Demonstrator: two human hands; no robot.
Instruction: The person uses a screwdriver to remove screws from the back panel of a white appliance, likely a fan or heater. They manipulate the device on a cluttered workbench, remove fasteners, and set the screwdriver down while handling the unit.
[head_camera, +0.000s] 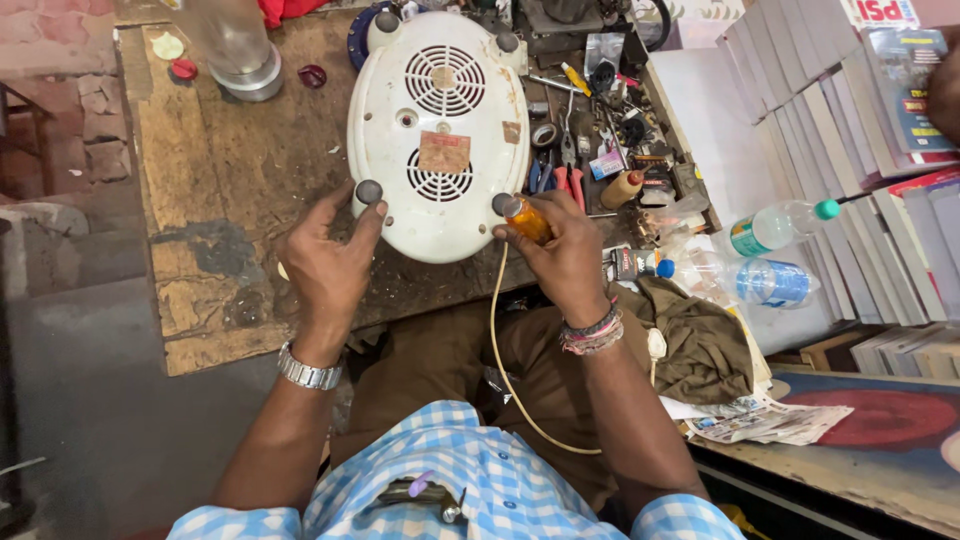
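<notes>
A white oval appliance lies upside down on the worn wooden workbench, showing two round vent grilles and grey rubber feet. My left hand rests on its near left edge, thumb touching one grey foot. My right hand grips an orange-handled screwdriver pressed against the near right foot. A cream power cord hangs from the appliance down across my lap.
Pliers, tape, a small glue bottle and other tools crowd the bench's right side. Two plastic water bottles lie beside stacked books. A clear jar stands at the back left. An olive cloth lies at my right.
</notes>
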